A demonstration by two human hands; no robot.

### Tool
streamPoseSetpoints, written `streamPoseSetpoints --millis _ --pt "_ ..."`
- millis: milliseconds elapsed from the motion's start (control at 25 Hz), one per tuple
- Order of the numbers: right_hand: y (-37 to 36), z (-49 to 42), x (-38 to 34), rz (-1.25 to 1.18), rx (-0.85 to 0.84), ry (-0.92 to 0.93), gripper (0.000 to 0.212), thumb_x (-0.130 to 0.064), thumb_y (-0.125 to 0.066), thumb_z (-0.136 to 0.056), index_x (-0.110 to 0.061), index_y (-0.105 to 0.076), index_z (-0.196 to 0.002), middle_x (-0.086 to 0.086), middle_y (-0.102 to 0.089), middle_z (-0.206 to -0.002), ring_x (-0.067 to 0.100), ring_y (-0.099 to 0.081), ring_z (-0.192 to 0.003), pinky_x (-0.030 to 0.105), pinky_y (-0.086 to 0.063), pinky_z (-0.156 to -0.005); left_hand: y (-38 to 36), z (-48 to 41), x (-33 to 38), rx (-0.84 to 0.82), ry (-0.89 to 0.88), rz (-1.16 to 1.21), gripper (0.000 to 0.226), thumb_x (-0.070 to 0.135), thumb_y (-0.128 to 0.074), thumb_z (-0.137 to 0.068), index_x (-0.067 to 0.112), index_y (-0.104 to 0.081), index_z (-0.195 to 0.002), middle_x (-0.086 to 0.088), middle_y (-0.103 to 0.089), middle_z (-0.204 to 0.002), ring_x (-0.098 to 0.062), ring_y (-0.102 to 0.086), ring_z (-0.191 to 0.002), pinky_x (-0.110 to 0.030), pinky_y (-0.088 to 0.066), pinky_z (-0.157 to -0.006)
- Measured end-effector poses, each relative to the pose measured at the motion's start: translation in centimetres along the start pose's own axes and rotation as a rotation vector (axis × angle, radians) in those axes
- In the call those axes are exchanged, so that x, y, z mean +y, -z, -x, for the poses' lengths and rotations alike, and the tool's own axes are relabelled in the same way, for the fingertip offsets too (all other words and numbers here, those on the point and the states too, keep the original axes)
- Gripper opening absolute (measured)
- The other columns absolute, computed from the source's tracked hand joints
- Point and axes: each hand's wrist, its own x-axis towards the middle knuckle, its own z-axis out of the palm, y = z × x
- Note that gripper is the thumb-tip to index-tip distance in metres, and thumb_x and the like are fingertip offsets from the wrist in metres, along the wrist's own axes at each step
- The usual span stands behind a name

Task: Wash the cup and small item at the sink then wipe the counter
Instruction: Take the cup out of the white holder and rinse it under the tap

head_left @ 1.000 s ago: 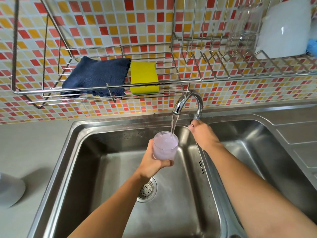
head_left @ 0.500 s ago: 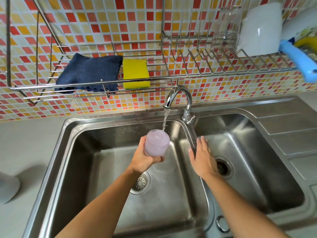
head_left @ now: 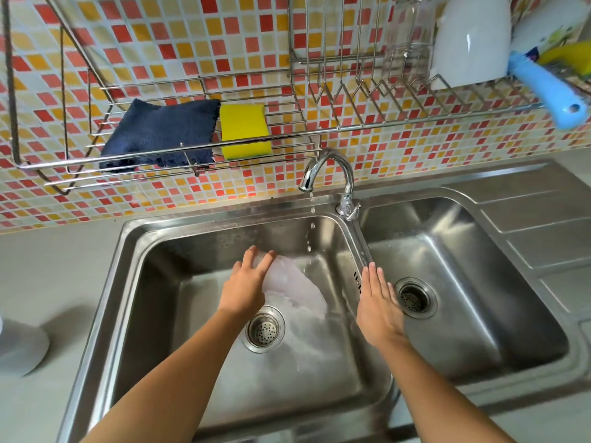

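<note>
My left hand [head_left: 246, 284] grips a translucent pale-lilac cup [head_left: 281, 273] low in the left sink basin [head_left: 160, 282]. The cup is tipped over and blurred, and water pours from it toward the drain strainer [head_left: 264, 329]. My right hand [head_left: 379, 302] hovers flat with fingers apart over the divider between the two basins, holding nothing. The chrome tap [head_left: 326, 169] only drips a few drops. A dark blue cloth [head_left: 160, 134] and a yellow sponge [head_left: 244, 131] lie on the wire rack [head_left: 303, 132] above the sink.
The right basin [head_left: 479, 282] has its own drain [head_left: 415, 297]. A glass [head_left: 407, 43], a white dish [head_left: 473, 39] and a blue handle [head_left: 543, 87] sit in the rack's right part. Grey counter [head_left: 48, 266] lies left, with a white round object [head_left: 19, 346] at its edge.
The water stream stopped, leaving drips. My left hand lowered the cup and tipped it over, pouring water out. My right hand left the tap lever and now hovers over the divider.
</note>
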Motion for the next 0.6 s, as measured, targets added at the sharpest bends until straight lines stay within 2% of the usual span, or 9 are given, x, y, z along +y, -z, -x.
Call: streamPoseSetpoints --millis 40,120,200,280,400,480,560,600 --pt "-0.1 -0.1 0.0 0.006 0.016 -0.002 0.054 -0.01 -0.039 -0.078 0.005 -0.047 -0.129 0.02 -0.047 -0.137 0.033 -0.047 -0.126 0.045 -0.042 -0.097 0.2 0.1 0.0 0.002 -0.014 -0.059 0.084 -0.009 -0.049 -0.076 0.03 -0.024 -0.145 -0.012 -0.015 -0.154 -0.039 -0.039 -0.123 -0.041 -0.054 -0.083" --pt "-0.1 0.1 0.2 0.017 0.033 -0.007 0.061 -0.01 -0.046 -0.085 0.002 -0.024 -0.141 0.017 -0.022 -0.151 0.03 -0.024 -0.139 0.04 -0.025 -0.11 0.7 0.2 0.1 0.037 -0.064 -0.149 0.087 -0.013 -0.049 -0.075 0.03 -0.023 -0.146 -0.015 -0.015 -0.154 -0.039 -0.04 -0.119 -0.038 -0.056 -0.068" --pt "-0.2 0.1 0.2 0.042 0.003 0.011 0.065 -0.016 -0.035 -0.093 -0.002 0.002 -0.144 0.01 0.01 -0.152 0.026 0.0 -0.144 0.037 -0.007 -0.115 1.1 0.4 0.1 0.165 -0.208 -0.253 0.095 -0.015 -0.066 -0.061 0.026 -0.033 -0.14 -0.02 -0.034 -0.147 -0.039 -0.051 -0.105 -0.036 -0.055 -0.051" --pt "0.1 0.1 0.0 0.098 0.002 0.005 0.063 -0.02 -0.025 -0.096 -0.004 0.011 -0.144 0.008 0.019 -0.151 0.025 0.01 -0.143 0.035 0.0 -0.116 1.8 0.7 0.2 0.223 -0.339 -0.403 0.101 -0.012 -0.079 -0.039 0.023 -0.043 -0.127 -0.022 -0.055 -0.13 -0.038 -0.061 -0.089 -0.034 -0.053 -0.044" --pt "0.6 0.0 0.0 0.115 -0.078 0.005 0.061 -0.023 -0.024 -0.098 -0.004 0.011 -0.145 0.008 0.018 -0.153 0.023 0.011 -0.143 0.035 0.0 -0.116 2.9 1.0 0.4 0.274 -0.447 -0.433 0.095 -0.008 -0.08 -0.04 0.022 -0.045 -0.123 -0.021 -0.058 -0.127 -0.039 -0.062 -0.089 -0.036 -0.055 -0.051" --pt "1.2 0.3 -0.2 -0.097 -0.057 -0.002 0.057 -0.024 -0.022 -0.098 -0.005 0.001 -0.147 0.009 0.007 -0.157 0.022 0.003 -0.145 0.035 -0.005 -0.117 3.7 1.4 0.5 0.27 -0.372 -0.294 0.092 -0.007 -0.074 -0.053 0.024 -0.041 -0.133 -0.019 -0.045 -0.14 -0.039 -0.056 -0.103 -0.038 -0.057 -0.062" --pt "3.2 0.6 -1.0 -0.472 0.178 -0.024 0.057 -0.027 -0.024 -0.094 -0.002 -0.019 -0.145 0.013 -0.018 -0.155 0.025 -0.02 -0.141 0.031 -0.018 -0.114 3.8 1.9 0.1 0.167 -0.187 0.041 0.084 0.0 -0.067 -0.067 0.026 -0.034 -0.14 -0.012 -0.032 -0.146 -0.034 -0.046 -0.121 -0.037 -0.052 -0.087" --pt "5.2 0.7 -1.9 -0.644 0.311 -0.011 0.055 -0.027 -0.028 -0.092 0.001 -0.031 -0.14 0.017 -0.032 -0.148 0.028 -0.033 -0.135 0.025 -0.023 -0.109 4.0 2.2 -0.2 0.092 -0.108 0.274 0.081 0.004 -0.069 -0.065 0.027 -0.037 -0.137 -0.007 -0.038 -0.141 -0.029 -0.046 -0.121 -0.034 -0.048 -0.094"
